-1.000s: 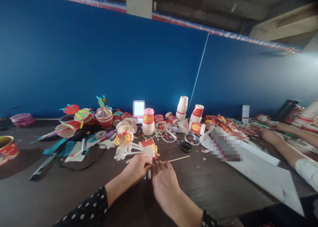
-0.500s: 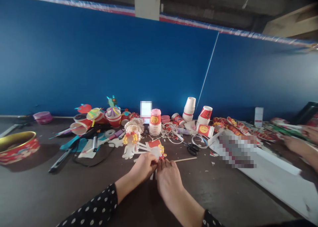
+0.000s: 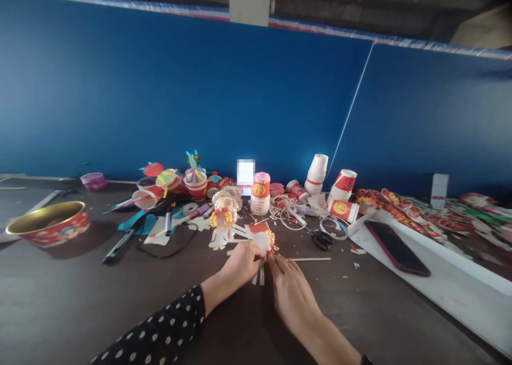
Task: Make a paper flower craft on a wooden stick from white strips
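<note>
At the middle of the dark table lies a cut paper cup piece [image 3: 262, 241], white with red and yellow parts and thin strips spread outward. My left hand [image 3: 243, 261] is closed on it with fingertips pinched at its lower edge. My right hand [image 3: 290, 285] rests against its right lower side, fingers together and pressing down; what lies under the fingertips is hidden. A thin wooden stick [image 3: 312, 259] reaches out to the right beyond my right hand. Narrow white strips [image 3: 262, 276] show between the hands.
Black scissors [image 3: 322, 240] lie right of the hands, beneath stacked paper cups [image 3: 317, 174]. A phone [image 3: 398, 248] rests in a white tray [image 3: 460, 295]. At left are a red and gold tin [image 3: 60, 232], a cutter [image 3: 120, 246] and cup crafts [image 3: 196, 186].
The view has shifted, so the table things appear farther right. Another person's hands at the right edge are gone from view. My right hand has moved slightly away from my left.
</note>
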The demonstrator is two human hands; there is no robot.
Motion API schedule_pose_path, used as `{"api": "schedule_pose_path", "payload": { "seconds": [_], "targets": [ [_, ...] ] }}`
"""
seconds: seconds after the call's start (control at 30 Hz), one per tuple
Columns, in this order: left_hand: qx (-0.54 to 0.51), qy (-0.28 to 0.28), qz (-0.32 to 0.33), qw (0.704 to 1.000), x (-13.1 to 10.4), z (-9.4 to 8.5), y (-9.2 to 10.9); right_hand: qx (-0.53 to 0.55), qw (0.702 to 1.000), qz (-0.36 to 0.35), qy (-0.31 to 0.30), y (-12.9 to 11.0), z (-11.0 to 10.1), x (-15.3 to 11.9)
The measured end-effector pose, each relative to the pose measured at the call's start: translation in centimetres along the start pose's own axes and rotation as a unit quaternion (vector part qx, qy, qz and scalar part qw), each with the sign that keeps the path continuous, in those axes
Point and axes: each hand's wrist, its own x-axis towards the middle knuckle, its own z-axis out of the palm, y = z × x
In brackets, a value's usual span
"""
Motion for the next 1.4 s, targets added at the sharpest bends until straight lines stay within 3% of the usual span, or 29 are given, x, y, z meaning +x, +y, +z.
{"api": "schedule_pose_path", "payload": {
  "seconds": [0.27,0.67,0.9,1.17,1.4],
  "targets": [
    [-0.006,0.006,-0.01,1.0,0.0,0.0,0.0,-0.022,0.999,-0.019,-0.046,0.4,0.1,-0.1],
    [-0.002,-0.005,-0.009,1.0,-0.2,-0.1,0.1,-0.057,0.998,0.011,0.027,-1.0,0.1,0.2],
    [-0.001,-0.005,0.002,1.0,-0.2,-0.2,0.1,-0.054,0.998,0.012,0.036,-1.1,-0.4,0.6],
    [-0.003,0.031,-0.009,0.999,-0.2,0.3,-0.3,-0.062,0.997,0.024,0.032,-1.3,-0.4,1.2],
    [-0.015,0.015,-0.007,1.0,0.1,0.2,-0.4,-0.082,0.996,0.025,0.028,-1.7,-0.2,1.4]
  ]
}}
